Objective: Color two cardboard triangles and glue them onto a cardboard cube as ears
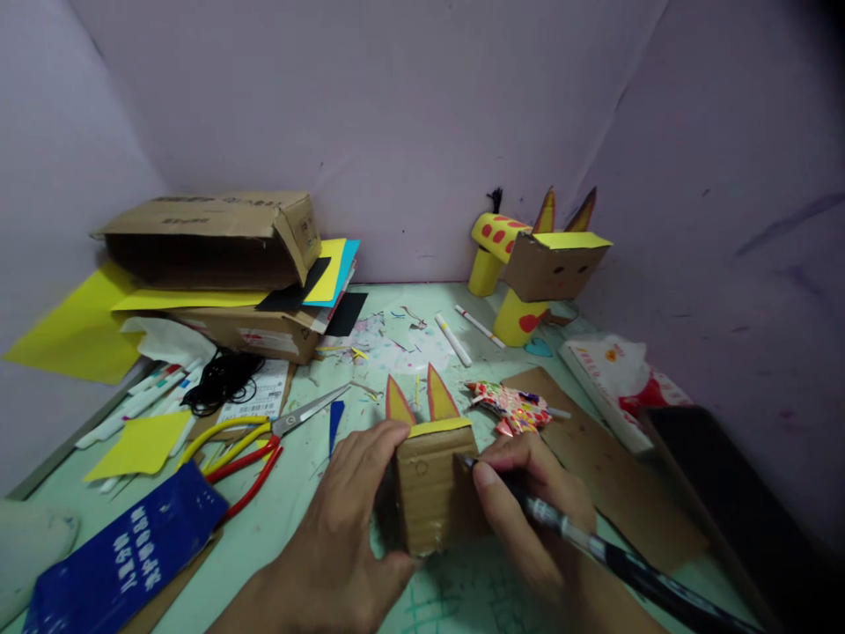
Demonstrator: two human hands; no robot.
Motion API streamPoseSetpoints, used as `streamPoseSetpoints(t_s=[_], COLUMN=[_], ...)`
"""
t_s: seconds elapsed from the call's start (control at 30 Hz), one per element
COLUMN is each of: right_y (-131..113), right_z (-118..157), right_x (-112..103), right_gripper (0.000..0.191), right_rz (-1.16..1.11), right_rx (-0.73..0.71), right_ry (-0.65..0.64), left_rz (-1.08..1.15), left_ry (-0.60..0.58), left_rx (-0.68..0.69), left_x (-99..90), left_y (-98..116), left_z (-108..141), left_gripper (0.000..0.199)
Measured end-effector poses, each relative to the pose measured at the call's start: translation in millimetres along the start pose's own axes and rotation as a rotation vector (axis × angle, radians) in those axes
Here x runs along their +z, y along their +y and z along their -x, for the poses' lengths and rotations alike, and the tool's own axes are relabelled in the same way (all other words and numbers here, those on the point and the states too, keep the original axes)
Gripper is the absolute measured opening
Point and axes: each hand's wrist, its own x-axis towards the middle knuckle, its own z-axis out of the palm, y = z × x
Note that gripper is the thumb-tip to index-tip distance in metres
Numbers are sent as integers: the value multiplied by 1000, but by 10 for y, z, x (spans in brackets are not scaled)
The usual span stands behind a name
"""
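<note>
A small cardboard box [432,497] with two pointed orange-and-yellow ears [444,394] and a yellow strip on top stands before me, its corrugated face toward me. One small circle is drawn on the face's upper left. My left hand [349,519] grips the box from the left, fingers at the top and thumb near the bottom. In my right hand [538,502] is a black pen [568,527], its tip at the upper right of the face. Behind, a similar cardboard head [558,269] with ears and a drawn face sits on a yellow tube body [518,317].
Scissors [283,424], a blue packet [125,546], black string [223,380] and markers lie left. Stacked cardboard boxes [290,242] stand at the back left. On the right are a brown cardboard sheet [620,475], a tissue pack [613,379] and a dark phone-like slab [713,493].
</note>
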Motion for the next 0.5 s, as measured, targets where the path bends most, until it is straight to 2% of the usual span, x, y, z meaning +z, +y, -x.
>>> streamPoseSetpoints(t_s=[0.5], right_y=[58], right_z=[-37], right_x=[-48], right_gripper=[18], right_rz=[20], right_rx=[-77], right_ry=[-53], left_rz=[4], left_ry=[12], left_rx=[-5], left_x=[19], left_y=[-19], left_z=[4], left_gripper=[84])
